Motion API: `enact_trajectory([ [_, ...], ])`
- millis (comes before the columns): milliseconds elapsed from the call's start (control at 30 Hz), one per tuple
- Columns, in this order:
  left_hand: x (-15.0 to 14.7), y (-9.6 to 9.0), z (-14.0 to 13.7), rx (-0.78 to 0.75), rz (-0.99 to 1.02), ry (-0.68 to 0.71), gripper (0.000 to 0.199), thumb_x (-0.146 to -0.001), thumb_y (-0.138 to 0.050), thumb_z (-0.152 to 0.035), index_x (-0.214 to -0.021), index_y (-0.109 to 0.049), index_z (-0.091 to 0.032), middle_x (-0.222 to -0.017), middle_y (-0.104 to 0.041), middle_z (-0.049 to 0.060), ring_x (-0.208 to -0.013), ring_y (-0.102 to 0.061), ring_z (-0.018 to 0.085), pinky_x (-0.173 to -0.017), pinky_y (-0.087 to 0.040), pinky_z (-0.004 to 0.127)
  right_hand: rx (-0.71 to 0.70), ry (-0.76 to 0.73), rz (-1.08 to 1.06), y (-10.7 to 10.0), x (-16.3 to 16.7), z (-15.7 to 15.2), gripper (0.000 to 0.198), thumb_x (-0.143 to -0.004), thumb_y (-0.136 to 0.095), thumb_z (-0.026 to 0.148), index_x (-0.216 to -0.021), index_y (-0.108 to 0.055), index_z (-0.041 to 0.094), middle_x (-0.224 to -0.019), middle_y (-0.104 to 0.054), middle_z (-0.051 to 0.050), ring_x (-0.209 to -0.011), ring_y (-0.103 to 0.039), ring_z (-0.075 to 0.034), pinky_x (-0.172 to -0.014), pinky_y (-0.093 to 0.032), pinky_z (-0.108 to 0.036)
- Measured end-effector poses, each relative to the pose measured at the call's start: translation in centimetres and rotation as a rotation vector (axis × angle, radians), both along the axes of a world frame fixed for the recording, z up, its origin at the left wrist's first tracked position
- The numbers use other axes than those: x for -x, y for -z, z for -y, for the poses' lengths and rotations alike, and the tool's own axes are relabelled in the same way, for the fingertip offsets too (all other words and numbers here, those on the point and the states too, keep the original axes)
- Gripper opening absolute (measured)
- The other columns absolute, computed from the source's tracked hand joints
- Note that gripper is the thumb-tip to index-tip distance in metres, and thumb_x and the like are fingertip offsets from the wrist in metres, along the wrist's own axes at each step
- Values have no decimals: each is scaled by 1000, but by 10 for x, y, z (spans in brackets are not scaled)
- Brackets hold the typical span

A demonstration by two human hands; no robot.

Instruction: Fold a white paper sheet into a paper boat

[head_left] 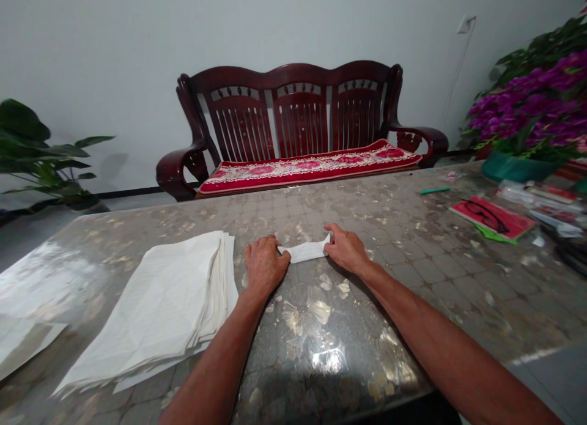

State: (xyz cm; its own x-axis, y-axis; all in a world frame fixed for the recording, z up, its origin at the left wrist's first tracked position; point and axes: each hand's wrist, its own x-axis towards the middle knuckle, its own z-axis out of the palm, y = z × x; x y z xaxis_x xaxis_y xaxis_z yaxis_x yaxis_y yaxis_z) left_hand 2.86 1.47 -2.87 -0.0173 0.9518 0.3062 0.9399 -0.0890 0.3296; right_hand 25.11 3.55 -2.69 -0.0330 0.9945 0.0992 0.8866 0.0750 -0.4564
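A small folded strip of white paper (306, 251) lies across the middle of the table, stretched between my hands. My left hand (266, 263) grips its left end, thumb on the near side and the fingers curled over. At the other end, my right hand (345, 247) pinches the paper between thumb and forefinger. To the left of my left forearm rests a thick stack of white paper sheets (156, 296), its layered edges uneven.
The table (413, 278) has a patterned, shiny cover. On the right are glasses (487, 216) on a red booklet (513, 217), a green pen (435, 191) and a pot of purple flowers (527, 101). Another sheet (22, 342) lies far left. A wooden bench (298, 113) stands behind.
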Motion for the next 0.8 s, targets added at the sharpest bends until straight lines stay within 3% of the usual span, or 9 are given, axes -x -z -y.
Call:
enact_trajectory([
  [67,0,-3,3,-80,-79,45,39,-83,-62,-23,-121,-66,-19,-140,-60,14,-132,-50,37,-114,-30,61,13,-9,65,-2,2,3,55,-81,-55,22,-135,-58,22,-101,-76,-8,-92,-70,-26,-72,-44,-30],
  [133,-1,-4,4,-153,-175,162,51,-83,-62,-18,-134,-60,-24,-149,-53,10,-142,-41,36,-120,-22,61,23,-8,103,-4,3,5,54,-82,-53,24,-136,-57,22,-104,-76,-8,-95,-70,-27,-74,-46,-31],
  [267,-3,0,2,-152,-275,508,50,-86,-54,-7,-130,-63,-27,-144,-59,4,-143,-41,31,-124,-20,58,34,-14,137,-6,5,7,54,-84,-51,24,-138,-54,22,-109,-75,-9,-99,-70,-26,-78,-47,-31],
  [333,-4,4,1,-139,-273,613,48,-87,-50,-5,-128,-65,-25,-140,-62,4,-142,-43,29,-124,-21,57,40,-18,148,-7,6,8,54,-85,-50,24,-139,-53,22,-112,-75,-9,-101,-69,-25,-81,-47,-31],
  [667,-4,11,3,-130,-247,605,45,-90,-46,-4,-127,-66,-21,-131,-68,8,-130,-55,26,-122,-29,56,36,-60,161,-9,3,9,55,-86,-50,22,-141,-53,21,-115,-74,-8,-102,-68,-24,-83,-47,-30],
  [800,-7,14,6,-93,-258,588,40,-93,-44,-7,-123,-67,-21,-129,-67,9,-118,-61,23,-116,-40,48,-75,-106,242,-9,1,11,38,-91,-49,23,-126,-64,23,-113,-71,-8,-98,-66,-23,-78,-45,-29],
])
